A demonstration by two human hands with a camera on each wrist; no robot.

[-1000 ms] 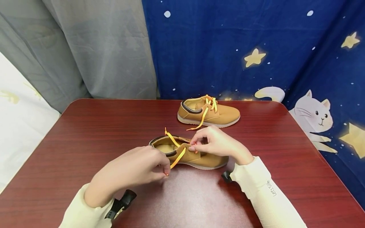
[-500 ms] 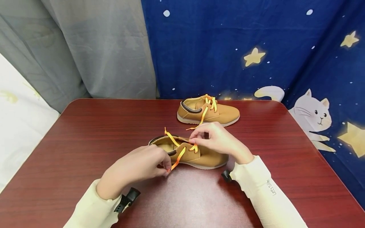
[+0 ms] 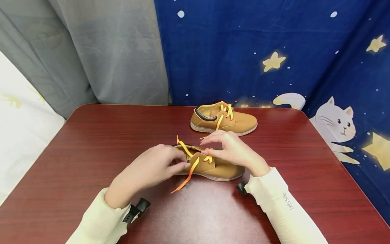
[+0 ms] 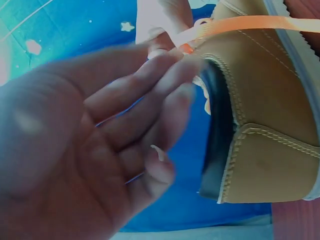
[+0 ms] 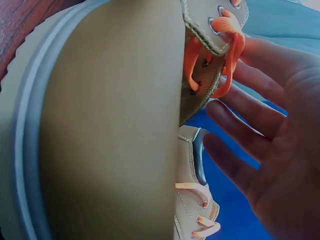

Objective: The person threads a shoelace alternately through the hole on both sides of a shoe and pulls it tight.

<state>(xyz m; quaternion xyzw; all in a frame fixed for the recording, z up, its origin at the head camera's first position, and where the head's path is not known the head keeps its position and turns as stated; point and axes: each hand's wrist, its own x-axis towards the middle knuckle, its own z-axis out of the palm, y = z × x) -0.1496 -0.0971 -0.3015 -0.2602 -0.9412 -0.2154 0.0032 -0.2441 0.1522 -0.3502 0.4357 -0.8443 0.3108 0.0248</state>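
A tan lace-up shoe (image 3: 225, 171) lies across the middle of the table, toe to the right. Its yellow-orange shoelace (image 3: 191, 171) trails over the near side, the tip on the table. My left hand (image 3: 149, 167) is over the heel opening; in the left wrist view its fingers are loosely bent with nothing between them, beside the dark collar (image 4: 217, 135). My right hand (image 3: 233, 147) is at the tongue and eyelets, thumb and forefinger apart. In the right wrist view its fingertips are close to the orange lace loops (image 5: 231, 50), around the far eyelet flap.
A matching tan shoe (image 3: 243, 122) stands behind, near the table's back edge, its laces loose. The table (image 3: 91, 152) is dark red wood. Grey (image 3: 122, 51) and blue star-patterned curtains (image 3: 213, 51) hang behind it.
My left hand has let go of the near lace end and moved up to the heel opening; that lace now lies on the table. My right thumb and forefinger have spread apart from the lace.
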